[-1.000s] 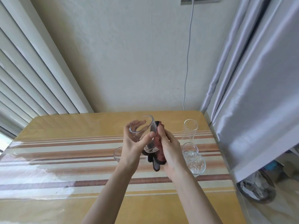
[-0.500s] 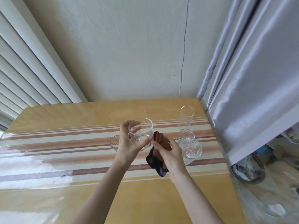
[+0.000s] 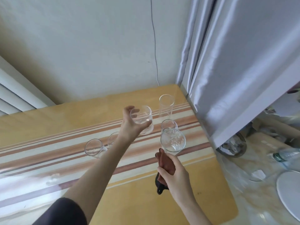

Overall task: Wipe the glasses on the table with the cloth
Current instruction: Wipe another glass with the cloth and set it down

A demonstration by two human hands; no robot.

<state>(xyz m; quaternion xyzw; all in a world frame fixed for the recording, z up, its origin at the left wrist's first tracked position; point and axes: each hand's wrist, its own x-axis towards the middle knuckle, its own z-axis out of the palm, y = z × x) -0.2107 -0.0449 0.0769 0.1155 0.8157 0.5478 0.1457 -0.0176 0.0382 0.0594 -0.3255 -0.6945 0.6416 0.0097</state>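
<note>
My left hand (image 3: 129, 125) wraps a tumbler (image 3: 142, 119) near the table's (image 3: 48, 120) far edge; right hand (image 3: 175, 174) pinches the cloth (image 3: 164, 163). I judge it could knock neighbouring glasses when set down.

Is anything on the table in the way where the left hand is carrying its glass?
Apparently not. The left hand holds the glass over a bare stretch of table. The tall glass and small glass stand just right of it, apart.

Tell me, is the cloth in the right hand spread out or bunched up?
Bunched up. The dark cloth is crumpled inside the right hand, with one end poking above the fingers and another hanging below the palm.
</note>
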